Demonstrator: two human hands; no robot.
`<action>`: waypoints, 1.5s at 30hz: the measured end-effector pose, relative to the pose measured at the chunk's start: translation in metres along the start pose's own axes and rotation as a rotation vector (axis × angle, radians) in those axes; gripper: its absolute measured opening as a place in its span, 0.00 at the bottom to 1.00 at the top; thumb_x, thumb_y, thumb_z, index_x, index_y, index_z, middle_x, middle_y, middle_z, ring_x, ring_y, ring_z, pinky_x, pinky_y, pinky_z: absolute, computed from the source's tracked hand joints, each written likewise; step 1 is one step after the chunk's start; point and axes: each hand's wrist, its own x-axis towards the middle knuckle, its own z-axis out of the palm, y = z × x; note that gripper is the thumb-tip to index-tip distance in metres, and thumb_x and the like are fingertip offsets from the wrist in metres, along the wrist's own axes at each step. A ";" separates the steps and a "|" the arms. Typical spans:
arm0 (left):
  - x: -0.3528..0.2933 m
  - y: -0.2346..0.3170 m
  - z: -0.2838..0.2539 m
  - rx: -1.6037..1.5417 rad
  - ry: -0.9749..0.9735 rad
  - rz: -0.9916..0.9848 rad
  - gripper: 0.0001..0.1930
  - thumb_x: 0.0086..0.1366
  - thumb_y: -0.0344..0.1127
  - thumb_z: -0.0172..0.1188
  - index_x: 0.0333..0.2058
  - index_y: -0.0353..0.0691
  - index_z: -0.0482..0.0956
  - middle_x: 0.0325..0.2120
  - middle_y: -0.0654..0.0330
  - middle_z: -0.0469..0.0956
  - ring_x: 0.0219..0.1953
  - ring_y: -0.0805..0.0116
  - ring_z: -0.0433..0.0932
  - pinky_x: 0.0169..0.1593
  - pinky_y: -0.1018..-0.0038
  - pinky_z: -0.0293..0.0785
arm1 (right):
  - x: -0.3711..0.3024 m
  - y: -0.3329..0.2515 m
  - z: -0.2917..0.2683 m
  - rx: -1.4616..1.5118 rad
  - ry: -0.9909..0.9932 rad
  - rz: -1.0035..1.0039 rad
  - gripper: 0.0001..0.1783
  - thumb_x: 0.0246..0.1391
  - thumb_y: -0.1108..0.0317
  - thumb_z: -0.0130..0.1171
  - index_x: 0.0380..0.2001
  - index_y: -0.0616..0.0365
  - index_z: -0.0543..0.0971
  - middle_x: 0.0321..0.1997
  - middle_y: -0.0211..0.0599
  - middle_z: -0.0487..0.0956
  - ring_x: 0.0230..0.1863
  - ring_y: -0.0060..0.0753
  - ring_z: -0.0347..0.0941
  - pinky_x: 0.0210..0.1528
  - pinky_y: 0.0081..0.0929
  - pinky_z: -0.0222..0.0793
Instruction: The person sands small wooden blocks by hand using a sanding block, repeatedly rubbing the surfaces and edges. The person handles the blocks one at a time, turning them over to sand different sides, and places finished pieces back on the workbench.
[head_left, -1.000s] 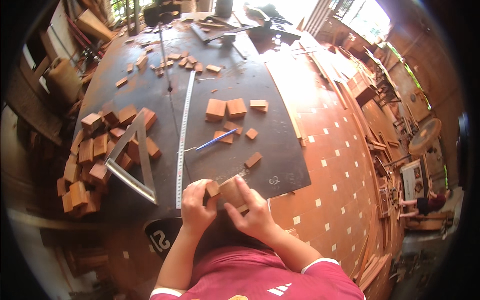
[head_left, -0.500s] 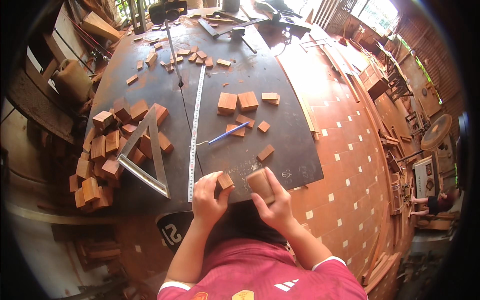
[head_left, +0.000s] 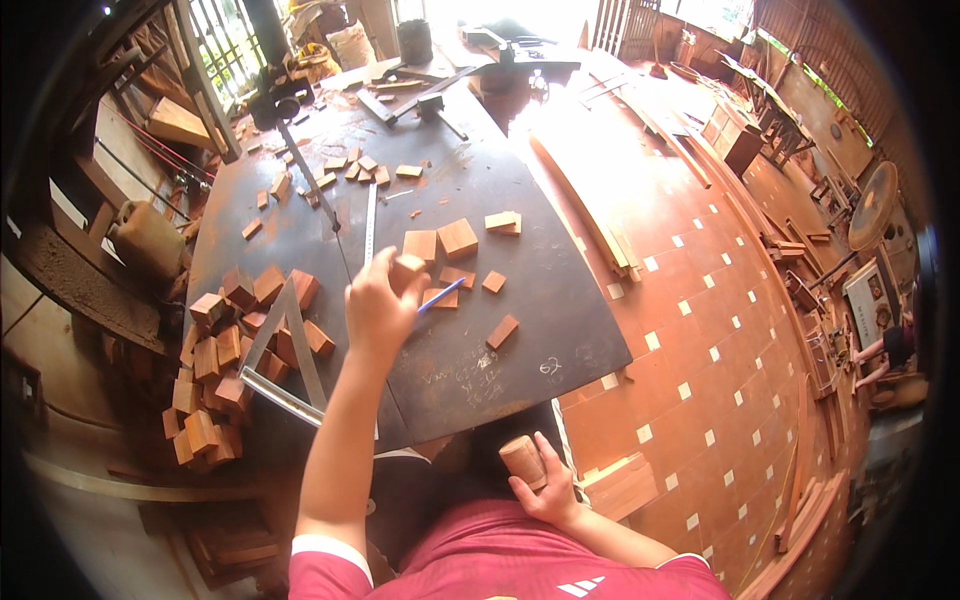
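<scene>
My left hand (head_left: 378, 308) reaches out over the dark metal table, with a small wooden block (head_left: 408, 266) pinched between its thumb and fingers. Just beyond it lie two larger square blocks (head_left: 420, 245), and a blue pen (head_left: 440, 296) rests across smaller blocks beside it. Close to my body, off the table's near edge, my right hand (head_left: 552, 490) grips a short wooden cylinder (head_left: 522, 462). A metal set square (head_left: 283, 392) leans on a heap of wooden blocks (head_left: 212, 352) at the left. Part of the steel ruler (head_left: 371, 222) is hidden behind my left hand.
A thin saw blade (head_left: 312, 180) comes down into the table (head_left: 520, 345). Small offcuts (head_left: 352, 170) lie scattered farther back, near a metal clamp (head_left: 430, 103). Long timber (head_left: 580, 200) lies along the right side, and another person's arm (head_left: 872, 350) shows at far right.
My left hand has moved forward over the table with its small block. My right hand has drawn back toward my body with the cylinder. The view has shifted.
</scene>
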 end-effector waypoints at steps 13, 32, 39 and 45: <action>-0.011 -0.021 -0.020 -0.240 -0.262 -0.242 0.41 0.59 0.45 0.81 0.65 0.32 0.74 0.56 0.48 0.82 0.55 0.58 0.84 0.58 0.61 0.80 | 0.001 0.027 0.001 -0.047 0.061 0.006 0.49 0.52 0.61 0.78 0.71 0.72 0.67 0.54 0.67 0.83 0.52 0.65 0.84 0.54 0.44 0.82; -0.499 -0.101 -0.092 -0.577 -0.107 -1.433 0.46 0.72 0.65 0.62 0.76 0.40 0.61 0.72 0.51 0.68 0.74 0.56 0.65 0.75 0.63 0.60 | 0.020 0.087 0.018 -0.237 0.065 0.102 0.47 0.56 0.62 0.72 0.73 0.72 0.63 0.69 0.72 0.72 0.70 0.74 0.69 0.72 0.53 0.66; -0.489 -0.108 -0.110 -0.161 -0.279 -1.234 0.38 0.76 0.67 0.55 0.64 0.36 0.77 0.53 0.53 0.85 0.57 0.54 0.82 0.61 0.61 0.77 | 0.025 0.097 0.026 -0.227 0.009 0.070 0.46 0.63 0.63 0.66 0.77 0.71 0.58 0.77 0.68 0.65 0.79 0.66 0.60 0.79 0.50 0.56; -0.408 -0.126 -0.210 0.089 -0.081 -1.080 0.09 0.67 0.29 0.68 0.44 0.35 0.89 0.41 0.48 0.90 0.41 0.57 0.90 0.48 0.64 0.86 | 0.023 0.095 0.027 -0.231 0.014 0.023 0.45 0.66 0.60 0.65 0.77 0.71 0.58 0.77 0.68 0.65 0.79 0.67 0.61 0.78 0.50 0.58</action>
